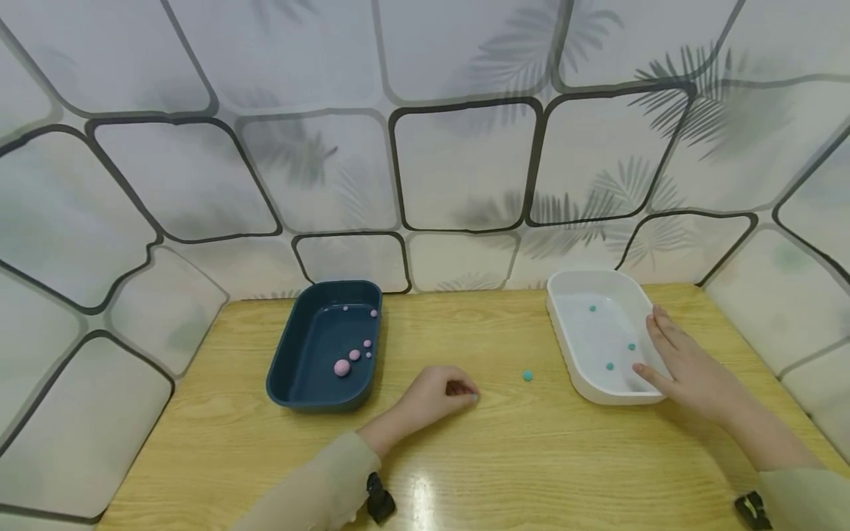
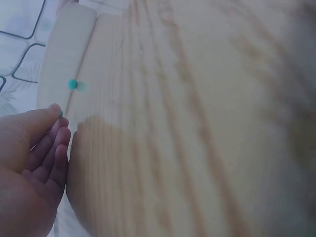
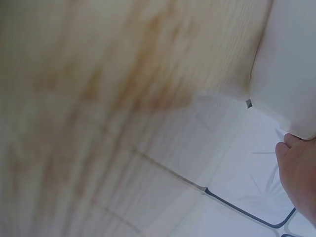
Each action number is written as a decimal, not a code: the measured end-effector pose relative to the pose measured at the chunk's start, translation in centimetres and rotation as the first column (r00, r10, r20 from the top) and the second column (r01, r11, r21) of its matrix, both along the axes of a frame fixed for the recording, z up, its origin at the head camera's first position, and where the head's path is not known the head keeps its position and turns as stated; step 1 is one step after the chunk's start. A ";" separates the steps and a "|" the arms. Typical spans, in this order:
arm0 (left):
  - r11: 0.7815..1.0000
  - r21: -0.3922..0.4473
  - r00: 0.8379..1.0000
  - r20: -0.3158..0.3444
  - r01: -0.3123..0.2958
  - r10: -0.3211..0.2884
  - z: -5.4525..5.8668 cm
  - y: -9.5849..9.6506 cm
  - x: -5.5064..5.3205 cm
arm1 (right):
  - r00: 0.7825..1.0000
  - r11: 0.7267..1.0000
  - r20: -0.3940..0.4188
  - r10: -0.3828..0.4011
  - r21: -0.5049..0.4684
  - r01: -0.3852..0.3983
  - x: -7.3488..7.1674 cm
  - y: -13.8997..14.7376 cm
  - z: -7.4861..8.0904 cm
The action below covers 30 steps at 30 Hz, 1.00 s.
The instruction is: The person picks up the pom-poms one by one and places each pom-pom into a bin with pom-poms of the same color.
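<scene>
Between thumb and fingertips, my left hand (image 1: 434,394) pinches a small teal ball (image 1: 475,397), mostly hidden by the fingers; a bit of the held ball (image 2: 60,114) shows in the left wrist view. Another teal ball (image 1: 527,376) lies on the table just right of that hand. My right hand (image 1: 697,372) rests with extended fingers on the right rim of a white tray (image 1: 578,380). Inside the white tray are three teal balls, one of them a ball (image 1: 610,366) near its front. In the right wrist view, the right hand (image 3: 298,173) touches the tray's edge.
A dark blue tray (image 1: 282,369) stands to the left, holding several pink balls of different sizes, the largest pink ball (image 1: 341,367) near its front. Both trays stand on a wooden table (image 1: 465,457). Behind it hangs a patterned wall covering (image 1: 465,169).
</scene>
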<state>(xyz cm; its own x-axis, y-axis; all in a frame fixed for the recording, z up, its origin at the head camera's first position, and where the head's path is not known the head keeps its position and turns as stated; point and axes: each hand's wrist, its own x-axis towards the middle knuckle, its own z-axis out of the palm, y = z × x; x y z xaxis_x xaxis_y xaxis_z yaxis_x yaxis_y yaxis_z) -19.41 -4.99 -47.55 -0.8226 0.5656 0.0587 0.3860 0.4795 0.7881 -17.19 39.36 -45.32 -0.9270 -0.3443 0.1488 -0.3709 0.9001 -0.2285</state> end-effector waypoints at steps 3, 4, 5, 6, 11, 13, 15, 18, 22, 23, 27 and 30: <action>0.998 0.036 0.999 0.030 -0.042 0.041 0.1 0.4 -0.1 | 1.000 1.000 0.012 -0.004 -0.004 0.004 0.0 -0.1 0.1; 0.998 0.042 0.998 0.032 -0.047 0.046 0.1 0.5 -0.1 | 1.000 1.000 0.014 -0.004 -0.006 0.004 0.0 -0.1 0.1; 0.998 0.049 0.998 0.033 -0.049 0.047 0.1 0.7 -0.2 | 1.000 1.000 0.014 -0.003 -0.007 0.003 0.0 -0.1 0.2; 0.997 0.054 0.998 0.034 -0.050 0.048 0.2 0.9 -0.3 | 1.000 1.000 0.011 -0.003 -0.008 0.003 0.0 -0.1 0.2; 0.996 0.079 0.998 0.049 -0.043 0.039 0.6 2.2 -0.7 | 1.000 1.000 -0.007 0.005 -0.006 -0.005 0.0 0.0 0.0; 0.995 0.090 0.998 0.051 -0.035 0.031 0.9 2.9 -0.8 | 1.000 1.000 -0.011 0.008 -0.003 -0.008 0.0 0.0 0.0; 0.995 0.100 0.998 0.056 -0.027 0.021 1.2 3.5 -0.9 | 1.000 1.000 -0.016 0.011 -0.004 -0.011 -0.1 0.0 0.0; 0.993 0.114 0.998 0.058 -0.021 0.014 1.5 4.6 -1.2 | 1.000 1.000 -0.026 0.015 -0.002 -0.015 -0.1 0.0 0.0; 0.992 0.126 0.998 0.062 -0.015 0.007 1.8 6.1 -1.6 | 0.999 1.000 -0.035 0.017 0.003 -0.017 -0.1 0.0 0.0; 0.992 0.127 0.998 0.061 -0.012 0.004 2.0 6.4 -1.7 | 0.999 1.000 -0.033 0.017 0.004 -0.016 -0.1 0.0 0.0; 0.992 0.124 0.999 0.052 0.002 -0.008 2.5 7.7 -2.1 | 1.000 1.000 -0.027 0.015 0.006 -0.015 -0.1 -0.1 0.1; 0.991 0.134 0.999 0.051 0.003 -0.010 3.0 8.6 -2.5 | 1.000 1.000 -0.023 0.013 0.004 -0.013 0.0 -0.2 0.1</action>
